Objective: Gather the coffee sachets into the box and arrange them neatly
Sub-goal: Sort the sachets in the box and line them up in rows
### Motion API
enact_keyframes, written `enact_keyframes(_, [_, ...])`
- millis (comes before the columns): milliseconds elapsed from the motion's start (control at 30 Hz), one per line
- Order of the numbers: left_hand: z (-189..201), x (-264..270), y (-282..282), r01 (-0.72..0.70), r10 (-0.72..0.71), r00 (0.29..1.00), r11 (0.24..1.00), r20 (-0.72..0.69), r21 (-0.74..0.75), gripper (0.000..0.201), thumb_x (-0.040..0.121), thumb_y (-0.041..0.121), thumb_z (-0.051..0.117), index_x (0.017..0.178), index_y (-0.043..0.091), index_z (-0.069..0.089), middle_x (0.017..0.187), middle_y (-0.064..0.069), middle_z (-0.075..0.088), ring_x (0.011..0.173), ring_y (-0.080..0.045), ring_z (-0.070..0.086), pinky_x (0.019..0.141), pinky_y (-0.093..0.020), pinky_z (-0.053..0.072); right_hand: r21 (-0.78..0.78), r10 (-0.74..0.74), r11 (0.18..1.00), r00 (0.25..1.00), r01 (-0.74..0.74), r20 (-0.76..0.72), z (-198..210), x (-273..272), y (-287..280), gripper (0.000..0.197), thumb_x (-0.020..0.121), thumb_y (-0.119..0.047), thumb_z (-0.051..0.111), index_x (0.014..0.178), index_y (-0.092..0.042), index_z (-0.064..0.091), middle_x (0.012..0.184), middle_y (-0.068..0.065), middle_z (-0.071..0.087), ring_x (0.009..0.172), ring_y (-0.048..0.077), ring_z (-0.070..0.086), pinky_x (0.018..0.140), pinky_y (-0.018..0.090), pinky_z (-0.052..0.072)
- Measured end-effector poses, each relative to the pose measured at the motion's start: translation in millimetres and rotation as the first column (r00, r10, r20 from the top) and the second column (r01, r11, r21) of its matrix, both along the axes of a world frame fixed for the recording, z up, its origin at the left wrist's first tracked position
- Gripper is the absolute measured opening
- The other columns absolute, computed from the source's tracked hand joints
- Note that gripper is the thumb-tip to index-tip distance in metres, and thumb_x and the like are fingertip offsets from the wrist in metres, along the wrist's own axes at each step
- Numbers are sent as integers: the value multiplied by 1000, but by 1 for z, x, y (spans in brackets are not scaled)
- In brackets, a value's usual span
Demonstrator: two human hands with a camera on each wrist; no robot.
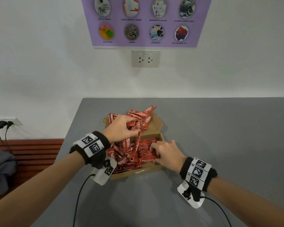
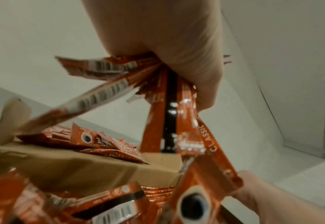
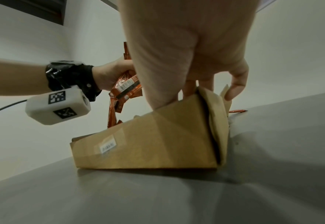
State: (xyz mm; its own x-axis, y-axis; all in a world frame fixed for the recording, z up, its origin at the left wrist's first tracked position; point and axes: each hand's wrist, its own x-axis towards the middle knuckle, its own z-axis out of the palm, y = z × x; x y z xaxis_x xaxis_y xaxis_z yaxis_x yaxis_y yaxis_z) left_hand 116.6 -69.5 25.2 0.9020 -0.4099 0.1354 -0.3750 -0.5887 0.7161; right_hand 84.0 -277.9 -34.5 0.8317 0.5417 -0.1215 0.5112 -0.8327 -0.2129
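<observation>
red sachets (image 1: 144, 153) heaped in open cardboard box (image 1: 161, 138)

One cardboard box (image 1: 154, 128) on the desk (image 1: 220, 145), flap open; red coffee sachets (image 1: 144, 154) inside and on the flap, too many and too overlapped for a sure count, several dozen at least. Two hands in view: left hand (image 1: 121, 126) with a bunch of sachets (image 2: 167, 106), at least five strips fanning out in the left wrist view; right hand (image 1: 167, 153) at the box. Two wrist bands, one wall socket plate (image 1: 145, 59) with two outlets, one purple poster (image 1: 144, 22) showing eight round pictures, two black plugs (image 1: 5, 124) low on the left
</observation>
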Motion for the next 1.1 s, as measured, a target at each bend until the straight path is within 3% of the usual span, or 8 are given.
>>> enact_keyframes(167, [1, -4, -1, -17, 17, 1000, 999, 11, -37, 10, 83, 11, 67, 75, 5, 67, 57, 13, 54, 54, 1, 52, 56, -9, 40, 1, 20, 1000, 1000, -20, 10, 7, 0, 0, 35, 82, -43, 65, 108, -23, 53, 93, -13, 46, 100, 13, 49, 78, 31, 26])
enact_keyframes(267, [3, -7, -5, -26, 31, 999, 995, 45, -97, 8, 82, 7, 68, 75, 3, 68, 57, 18, 54, 56, 5, 53, 58, -6, 38, 185, -7, 983, 997, -6, 72, 16, 4, -2, 31, 91, -48, 49, 107, -23, 58, 92, -14, 53, 90, 7, 48, 84, 32, 36])
enact_keyframes(433, [2, -6, -12, -76, 88, 994, 981, 62, -178, 7, 83, 13, 68, 77, 15, 68, 58, 11, 55, 54, -3, 49, 57, -12, 39, 562, 0, 827, 1000, 9, -16, 35, 9, 15, 26, 95, -33, 49, 108, -12, 56, 82, -17, 54, 69, -7, 49, 66, 9, 38])
enact_keyframes(600, [2, -6, -14, -112, 129, 990, 964, 55, -243, 9, 85, 15, 67, 78, 21, 67, 66, 11, 62, 66, -2, 57, 70, -14, 43, 782, -54, 599, 984, 170, -172, 31, 10, 21, 25, 88, -13, 61, 111, -15, 51, 89, 3, 67, 76, 11, 64, 71, 24, 53])
enact_keyframes(733, [-2, -12, -16, -72, 93, 993, 968, 75, -242, 13, 84, 8, 66, 80, 19, 67, 68, 8, 63, 65, -5, 58, 64, -11, 43, 771, -21, 623, 988, 132, -152, 36, 10, 19, 60, 83, -10, 67, 134, -22, 37, 91, 0, 64, 65, 11, 59, 61, 20, 49])
enact_keyframes(900, [-8, -17, -24, -86, 101, 992, 981, 73, -175, 10, 82, 5, 64, 73, 10, 65, 58, 12, 52, 57, -1, 49, 57, -11, 37, 773, -48, 628, 996, 93, -80, 29, 7, 21, 37, 91, -9, 58, 126, -15, 50, 78, -1, 61, 59, 10, 60, 58, 18, 51])
enact_keyframes(1000, [-8, -17, -25, -118, 132, 987, 982, 88, -150, 23, 85, 9, 61, 67, 23, 59, 57, 11, 51, 54, -2, 46, 54, -13, 35, 792, -22, 589, 983, 158, -180, 24, 0, 25, 42, 93, -7, 54, 131, -18, 42, 67, -3, 58, 51, 12, 59, 54, 23, 52])
enact_keyframes(1100, [-4, -10, -17, -234, 246, 961, 967, 125, -101, 16, 91, 18, 57, 75, 16, 62, 56, 12, 50, 49, 1, 46, 50, -12, 33, 684, -18, 722, 991, 105, -134, 19, 4, 21, 37, 91, -8, 55, 126, -19, 47, 73, -8, 59, 58, 8, 58, 59, 16, 48])
